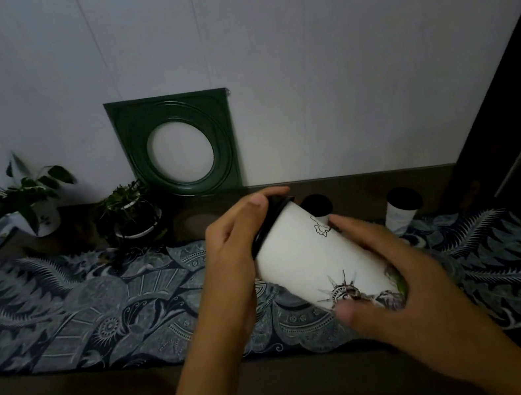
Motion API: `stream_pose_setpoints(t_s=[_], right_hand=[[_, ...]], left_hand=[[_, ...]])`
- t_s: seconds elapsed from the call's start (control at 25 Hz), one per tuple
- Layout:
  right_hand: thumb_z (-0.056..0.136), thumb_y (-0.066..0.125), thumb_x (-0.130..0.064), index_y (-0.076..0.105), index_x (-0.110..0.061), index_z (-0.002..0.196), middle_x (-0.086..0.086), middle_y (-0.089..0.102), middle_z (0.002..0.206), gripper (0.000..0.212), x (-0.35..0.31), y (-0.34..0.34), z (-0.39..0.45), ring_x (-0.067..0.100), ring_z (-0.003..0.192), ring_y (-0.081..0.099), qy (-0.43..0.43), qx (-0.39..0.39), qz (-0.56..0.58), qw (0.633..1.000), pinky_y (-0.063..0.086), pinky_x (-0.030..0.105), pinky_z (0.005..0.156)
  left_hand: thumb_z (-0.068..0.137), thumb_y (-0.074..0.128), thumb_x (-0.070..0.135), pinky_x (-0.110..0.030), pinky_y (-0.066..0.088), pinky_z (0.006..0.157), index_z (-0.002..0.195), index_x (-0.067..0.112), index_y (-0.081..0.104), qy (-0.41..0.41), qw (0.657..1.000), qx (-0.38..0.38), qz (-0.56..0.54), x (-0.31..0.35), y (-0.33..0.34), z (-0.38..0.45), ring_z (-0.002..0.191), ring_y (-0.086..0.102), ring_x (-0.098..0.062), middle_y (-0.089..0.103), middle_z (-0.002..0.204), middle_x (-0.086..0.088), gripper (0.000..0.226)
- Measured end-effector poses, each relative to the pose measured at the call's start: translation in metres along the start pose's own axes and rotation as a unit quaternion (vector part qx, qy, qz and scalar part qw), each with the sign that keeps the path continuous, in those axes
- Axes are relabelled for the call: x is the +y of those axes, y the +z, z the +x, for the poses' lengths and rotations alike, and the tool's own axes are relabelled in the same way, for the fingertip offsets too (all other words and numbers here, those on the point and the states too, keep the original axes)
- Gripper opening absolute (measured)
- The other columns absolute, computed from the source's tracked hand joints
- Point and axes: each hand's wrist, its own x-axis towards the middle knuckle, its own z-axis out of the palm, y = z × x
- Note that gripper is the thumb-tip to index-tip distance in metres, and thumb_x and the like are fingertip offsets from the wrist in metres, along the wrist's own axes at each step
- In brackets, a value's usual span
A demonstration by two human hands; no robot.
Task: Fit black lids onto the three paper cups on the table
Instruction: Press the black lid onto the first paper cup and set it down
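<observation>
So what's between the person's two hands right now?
In the head view, a white paper cup, tilted, with a black lid; left hand at the lid, right hand near the base.

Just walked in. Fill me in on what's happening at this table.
A person is capping paper cups. The left hand presses a black lid onto a white printed cup, which the right hand holds tilted above the patterned cloth. Behind it stand two more cups, the middle cup mostly hidden and the far cup to the right, both with dark tops. Whether the held lid is fully seated is unclear.
</observation>
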Motion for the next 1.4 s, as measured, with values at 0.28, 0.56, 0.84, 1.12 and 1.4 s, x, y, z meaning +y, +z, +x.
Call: stream_pose_setpoints(t_s=[0.28, 0.56, 0.84, 1.12, 1.4], right_hand=[[0.062, 0.076, -0.047, 0.041, -0.060, 0.132, -0.025, 0.058, 0.127, 0.080, -0.013, -0.001, -0.001, 0.002, 0.099, 0.067, -0.024, -0.027, 0.056, 0.998, 0.057, 0.016, 0.071], [0.050, 0.092, -0.044, 0.068, -0.034, 0.114, 0.015, 0.074, 0.100, 0.069, 0.000, 0.001, 0.004, 0.030, 0.066, 0.072, 0.183, -0.113, 0.505, 0.836, 0.056, 0.032, 0.046], [0.072, 0.062, -0.058, 0.030, -0.035, 0.146, -0.007, 0.047, 0.137, 0.083, 0.019, 0.005, 0.008, 0.010, 0.104, 0.060, -0.190, 0.050, -0.303, 0.933, 0.059, 0.020, 0.068], [0.074, 0.079, -0.032, 0.077, -0.041, 0.081, 0.010, 0.074, 0.065, 0.012, -0.006, 0.002, 0.015, 0.011, 0.046, 0.064, 0.189, -0.120, 0.388, 0.894, 0.050, 0.034, 0.045], [0.067, 0.061, -0.061, 0.031, -0.039, 0.143, -0.017, 0.046, 0.129, 0.084, 0.012, 0.008, 0.014, 0.004, 0.099, 0.057, -0.150, 0.036, -0.288, 0.945, 0.058, 0.019, 0.065]], left_hand=[[0.093, 0.044, 0.046, -0.043, 0.053, 0.097, 0.118, 0.008, 0.071, 0.019, 0.998, -0.040, -0.052, 0.001, -0.005, -0.003, 0.112, 0.068, -0.031, 0.074, 0.119, -0.015, 0.053], [0.096, 0.047, 0.031, -0.043, 0.055, 0.088, 0.111, 0.009, 0.073, 0.023, 0.999, -0.032, -0.034, 0.000, -0.004, 0.000, 0.100, 0.071, -0.027, 0.076, 0.111, -0.013, 0.038], [0.091, 0.049, 0.035, -0.037, 0.057, 0.082, 0.102, 0.017, 0.078, -0.023, 1.000, 0.012, 0.013, -0.002, -0.003, 0.007, 0.094, 0.072, -0.020, 0.079, 0.103, -0.005, 0.036], [0.097, 0.042, 0.032, -0.046, 0.053, 0.093, 0.116, 0.011, 0.071, 0.021, 0.998, -0.035, -0.040, -0.001, -0.008, 0.005, 0.103, 0.069, -0.027, 0.075, 0.114, -0.013, 0.040], [0.088, 0.051, 0.034, -0.036, 0.055, 0.080, 0.100, 0.015, 0.078, -0.038, 0.999, 0.020, 0.001, -0.006, -0.005, 0.010, 0.092, 0.071, -0.020, 0.079, 0.101, -0.008, 0.034]])
